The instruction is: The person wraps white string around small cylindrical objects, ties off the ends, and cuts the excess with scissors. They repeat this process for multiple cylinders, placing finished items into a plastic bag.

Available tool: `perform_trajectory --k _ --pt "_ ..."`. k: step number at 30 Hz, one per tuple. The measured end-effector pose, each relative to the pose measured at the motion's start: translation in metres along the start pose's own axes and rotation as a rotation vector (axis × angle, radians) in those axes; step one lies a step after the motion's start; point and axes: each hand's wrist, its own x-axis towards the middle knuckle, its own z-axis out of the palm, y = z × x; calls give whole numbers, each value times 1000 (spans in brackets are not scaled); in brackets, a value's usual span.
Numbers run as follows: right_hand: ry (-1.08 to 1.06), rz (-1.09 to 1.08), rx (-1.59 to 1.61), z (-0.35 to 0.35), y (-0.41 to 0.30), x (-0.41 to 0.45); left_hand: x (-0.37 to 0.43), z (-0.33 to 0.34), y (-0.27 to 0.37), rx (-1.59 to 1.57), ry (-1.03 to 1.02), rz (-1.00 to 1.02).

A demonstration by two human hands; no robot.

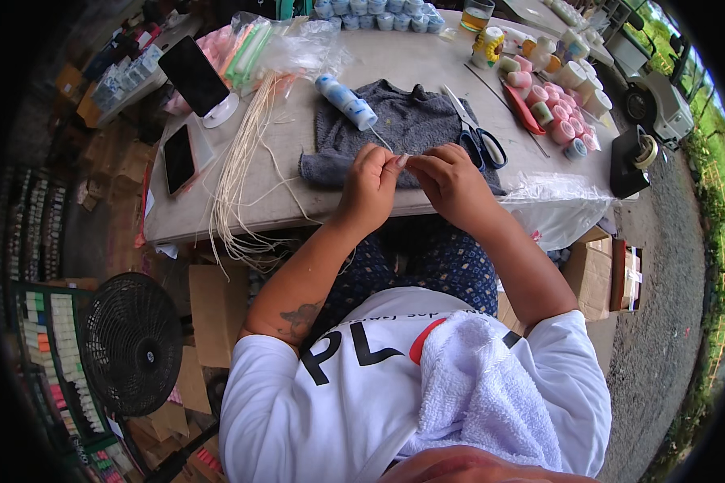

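A blue-and-white marbled candle [345, 101], made of round sections in a row, lies slanted on a dark grey cloth [420, 118]. From its near end a pale wick [382, 139] runs down to my fingers. My left hand [371, 184] pinches this wick between thumb and fingers. Meeting it at the fingertips, my right hand [450, 181] is closed on the same wick; the fingers partly hide its end. Just right of my right hand, scissors [474, 130] with dark handles rest half on the cloth, blades apart and pointing away.
Loose cream wicks [248, 181] hang over the table's [187, 226] front edge at left. A phone [180, 158] lies beside another device on a stand [196, 75]. Pink and white candles [559, 111], a red-handled tool [522, 108], a glass [476, 15] and a tape dispenser [628, 166] stand right. A fan [133, 344] is lower left.
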Motion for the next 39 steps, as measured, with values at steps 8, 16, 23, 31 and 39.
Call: perform_trajectory --k 8,16,23,31,39 --pt "-48 68 50 -16 -4 0 6 -19 4 -53 -253 -181" --pt "-66 295 335 -27 -1 12 69 -37 -22 977 -263 233" --pt "-25 583 921 -15 56 25 80 -54 -43 480 -312 104" --pt "-31 322 390 75 64 77 56 -51 -69 -203 -98 -121" --pt "18 310 336 115 76 92 51 -69 -52 -434 -113 -317"
